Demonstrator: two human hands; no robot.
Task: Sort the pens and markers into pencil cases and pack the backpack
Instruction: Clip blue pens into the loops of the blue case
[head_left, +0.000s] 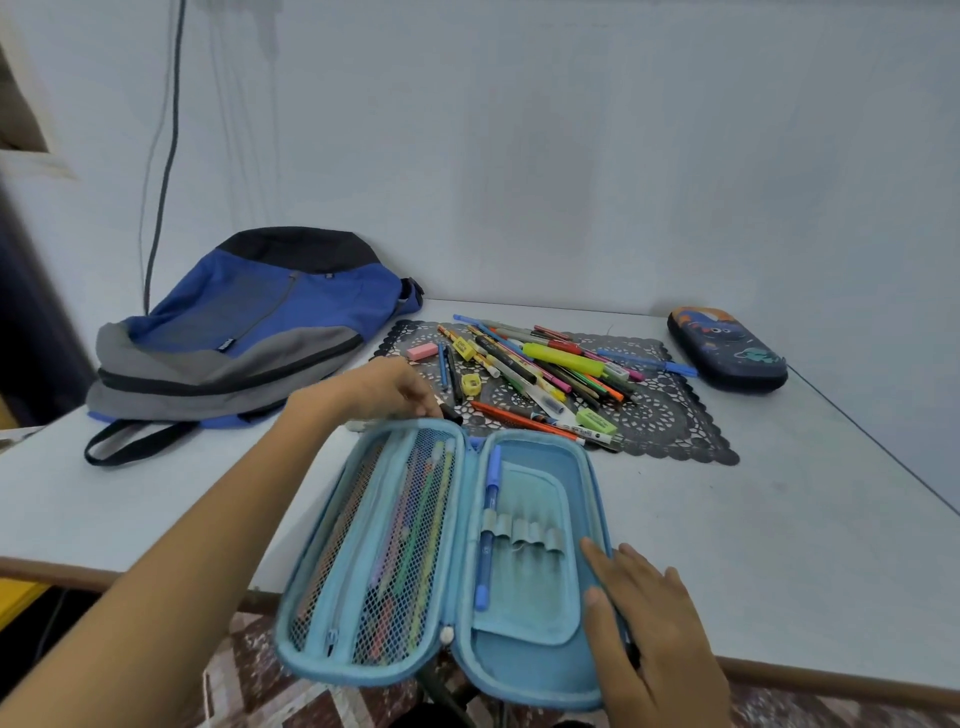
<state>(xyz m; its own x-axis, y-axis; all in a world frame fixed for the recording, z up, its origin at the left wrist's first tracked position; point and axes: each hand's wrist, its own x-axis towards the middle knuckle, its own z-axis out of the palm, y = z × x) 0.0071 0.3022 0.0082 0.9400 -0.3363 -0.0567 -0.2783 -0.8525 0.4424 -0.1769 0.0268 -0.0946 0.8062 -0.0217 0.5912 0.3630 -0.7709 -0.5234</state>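
Observation:
A light blue pencil case (535, 660) lies open at the table's near edge. Its left half has a mesh pocket (395, 551) with several pens and pencils behind it. One blue pen (488, 525) sits in an elastic loop in the right half. My left hand (384, 389) is at the case's far left rim and pinches a dark-tipped pen (451, 414). My right hand (654, 618) rests with straight fingers on the case's right rim. A pile of pens, markers and erasers (535, 369) lies on a black lace mat (670, 415). A blue and grey backpack (244, 332) lies at the back left.
A dark blue pencil case (727, 348) with a space print lies shut at the back right by the wall. A black cable (166, 150) hangs down the wall behind the backpack. The backpack's black strap (130, 441) loops toward the table's left edge.

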